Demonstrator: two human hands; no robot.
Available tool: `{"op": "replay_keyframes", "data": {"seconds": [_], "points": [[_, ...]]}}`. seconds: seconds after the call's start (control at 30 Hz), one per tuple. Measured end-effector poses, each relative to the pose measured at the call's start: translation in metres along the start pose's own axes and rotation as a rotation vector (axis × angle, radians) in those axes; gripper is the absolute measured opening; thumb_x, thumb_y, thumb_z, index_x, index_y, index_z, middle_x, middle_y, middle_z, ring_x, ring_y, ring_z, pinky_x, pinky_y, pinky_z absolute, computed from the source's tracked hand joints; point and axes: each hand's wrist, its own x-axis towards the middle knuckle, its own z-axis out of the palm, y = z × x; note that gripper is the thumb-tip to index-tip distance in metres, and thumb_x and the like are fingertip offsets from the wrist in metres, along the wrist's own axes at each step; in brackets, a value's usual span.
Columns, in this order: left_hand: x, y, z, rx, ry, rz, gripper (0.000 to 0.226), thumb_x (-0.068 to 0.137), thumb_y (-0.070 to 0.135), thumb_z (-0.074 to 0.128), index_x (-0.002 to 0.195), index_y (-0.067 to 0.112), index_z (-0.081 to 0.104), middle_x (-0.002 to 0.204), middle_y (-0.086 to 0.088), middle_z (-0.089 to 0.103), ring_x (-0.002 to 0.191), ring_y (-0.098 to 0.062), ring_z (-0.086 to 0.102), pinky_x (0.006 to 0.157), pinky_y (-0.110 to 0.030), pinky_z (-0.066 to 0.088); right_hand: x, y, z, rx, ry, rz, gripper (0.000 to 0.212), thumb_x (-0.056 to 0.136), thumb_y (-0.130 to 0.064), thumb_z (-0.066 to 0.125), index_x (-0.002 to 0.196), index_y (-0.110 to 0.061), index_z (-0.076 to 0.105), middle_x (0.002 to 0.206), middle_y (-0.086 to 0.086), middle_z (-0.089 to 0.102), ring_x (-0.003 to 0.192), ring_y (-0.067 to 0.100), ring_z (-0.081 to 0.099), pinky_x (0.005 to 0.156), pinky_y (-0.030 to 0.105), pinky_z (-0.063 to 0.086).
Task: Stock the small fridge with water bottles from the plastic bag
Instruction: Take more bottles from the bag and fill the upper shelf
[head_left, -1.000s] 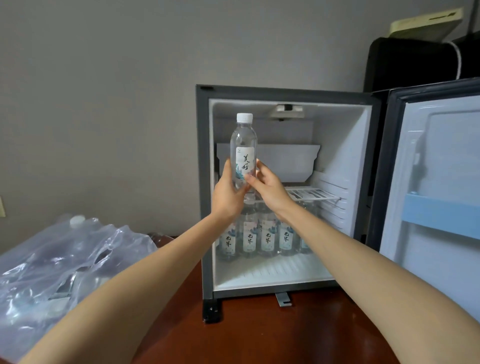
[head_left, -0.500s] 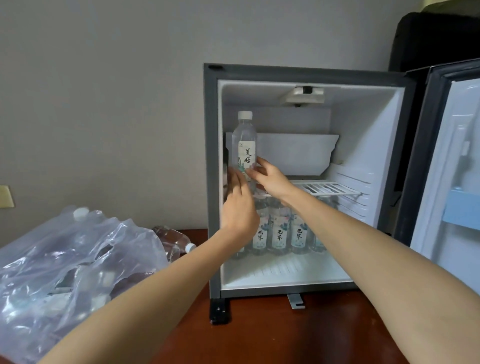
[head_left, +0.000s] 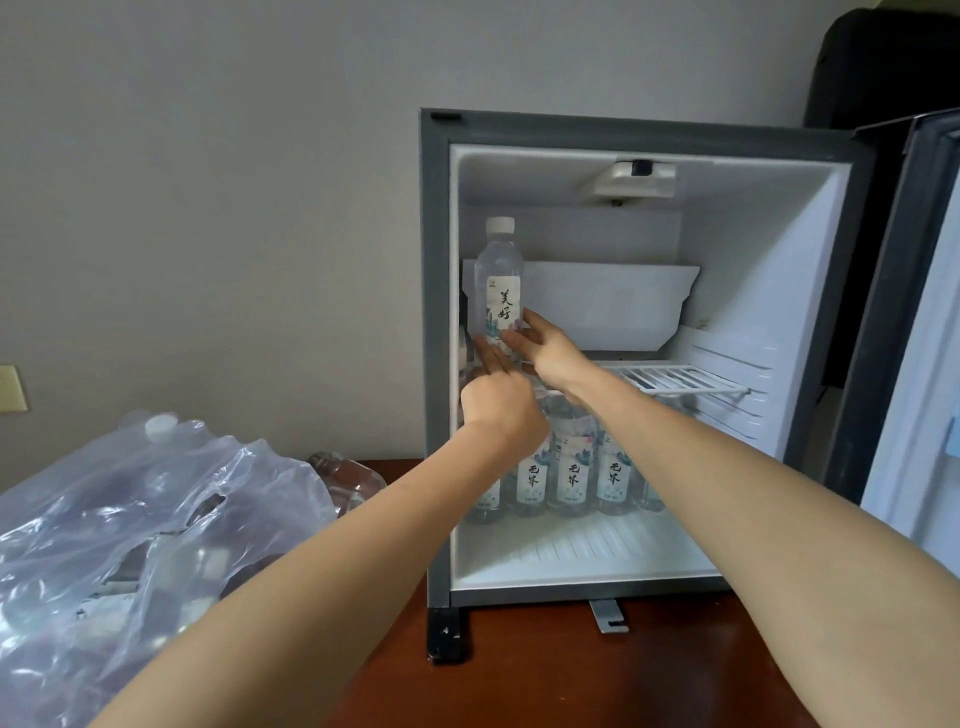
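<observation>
While it is upright in the fridge (head_left: 436, 312), a water bottle (head_left: 498, 270) is gripped by right fingers (head_left: 511, 344), touched by straight left fingers (head_left: 485, 358).

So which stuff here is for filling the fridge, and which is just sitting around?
For the job: held water bottle, small fridge, wire shelf, bottom-row bottles, plastic bag, loose bottle behind it.
Just lying about: wall plate, black case.
</observation>
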Motion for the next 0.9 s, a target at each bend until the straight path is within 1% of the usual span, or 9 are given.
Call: {"op": "replay_keyframes", "data": {"seconds": [0.1, 0.17, 0.3, 0.4, 0.5, 0.63, 0.73, 0.8, 0.9], "points": [[0.001, 0.001, 0.005, 0.047, 0.001, 0.006, 0.086, 0.096, 0.031, 0.046, 0.146, -0.004, -0.015, 0.153, -0.030, -0.019, 0.140, -0.037, 0.030, 0.106, -0.035, 0.038, 0.004, 0.004, -0.002, -0.008, -0.009, -0.006, 0.045, 0.099, -0.017, 0.050, 0.142, -0.014, 0.040, 0.143, 0.010, 0.049, 0.130, 0.025, 0.046, 0.104, 0.033, 0.038], [0.001, 0.002, 0.009, 0.117, 0.016, 0.010, 0.089, 0.095, 0.032, 0.046, 0.145, -0.007, -0.016, 0.152, -0.033, -0.019, 0.138, -0.038, 0.031, 0.105, -0.034, 0.040, 0.006, 0.007, -0.003, -0.008, -0.003, -0.011, 0.045, 0.098, -0.018, 0.051, 0.142, -0.013, 0.040, 0.142, 0.010, 0.050, 0.130, 0.025, 0.047, 0.107, 0.036, 0.038], [-0.002, 0.001, 0.015, 0.213, 0.040, 0.027, 0.093, 0.093, 0.038, 0.047, 0.145, -0.010, -0.014, 0.151, -0.037, -0.013, 0.139, -0.039, 0.029, 0.107, -0.035, 0.039, 0.005, 0.011, -0.002, 0.017, 0.020, -0.043, 0.043, 0.097, -0.011, 0.053, 0.139, -0.012, 0.044, 0.132, 0.007, 0.057, 0.123, 0.023, 0.053, 0.107, 0.036, 0.041], [-0.001, 0.001, 0.017, 0.246, 0.045, 0.034, 0.090, 0.093, 0.037, 0.046, 0.145, -0.012, -0.009, 0.152, -0.038, -0.007, 0.142, -0.040, 0.024, 0.110, -0.036, 0.035, 0.004, 0.010, -0.003, -0.018, 0.028, -0.084, 0.051, 0.095, -0.008, 0.055, 0.143, -0.011, 0.038, 0.139, 0.010, 0.052, 0.128, 0.023, 0.050, 0.111, 0.038, 0.038], [-0.001, 0.002, 0.017, 0.243, 0.043, 0.020, 0.087, 0.093, 0.034, 0.046, 0.145, -0.013, -0.007, 0.152, -0.037, -0.006, 0.143, -0.039, 0.021, 0.112, -0.036, 0.031, 0.004, 0.008, -0.004, -0.035, 0.019, -0.082, 0.057, 0.096, -0.009, 0.054, 0.148, -0.011, 0.031, 0.144, 0.010, 0.047, 0.132, 0.023, 0.045, 0.110, 0.033, 0.037], [0.001, 0.003, 0.021, 0.238, 0.057, 0.004, 0.088, 0.092, 0.030, 0.048, 0.146, -0.011, -0.008, 0.152, -0.035, -0.012, 0.142, -0.037, 0.023, 0.113, -0.035, 0.030, 0.008, 0.010, -0.008, -0.001, -0.011, 0.017, 0.055, 0.099, -0.009, 0.047, 0.150, -0.012, 0.026, 0.146, 0.017, 0.043, 0.130, 0.030, 0.047, 0.104, 0.035, 0.043], [0.004, 0.004, 0.022, 0.251, 0.069, -0.028, 0.087, 0.093, 0.032, 0.046, 0.146, -0.011, -0.007, 0.153, -0.035, -0.010, 0.143, -0.037, 0.020, 0.113, -0.036, 0.028, 0.010, 0.009, -0.004, -0.020, -0.082, 0.044, 0.060, 0.100, -0.007, 0.045, 0.153, -0.016, 0.018, 0.149, 0.017, 0.038, 0.133, 0.029, 0.044, 0.093, 0.024, 0.045], [0.005, 0.005, 0.022, 0.265, 0.063, -0.028, 0.083, 0.093, 0.032, 0.044, 0.147, -0.010, -0.003, 0.154, -0.034, -0.006, 0.144, -0.037, 0.018, 0.114, -0.036, 0.026, 0.010, 0.009, -0.002, -0.033, -0.112, 0.032, 0.055, 0.100, -0.002, 0.042, 0.150, -0.016, 0.024, 0.147, 0.015, 0.041, 0.132, 0.028, 0.045, 0.086, 0.019, 0.047], [0.006, 0.004, 0.024, 0.264, 0.058, -0.016, 0.082, 0.093, 0.030, 0.045, 0.148, -0.009, -0.001, 0.155, -0.033, -0.001, 0.143, -0.036, 0.020, 0.114, -0.036, 0.025, 0.013, 0.010, -0.001, -0.041, -0.131, 0.023, 0.057, 0.099, 0.005, 0.041, 0.149, -0.018, 0.026, 0.148, 0.013, 0.040, 0.135, 0.027, 0.041, 0.095, 0.027, 0.044]]}}
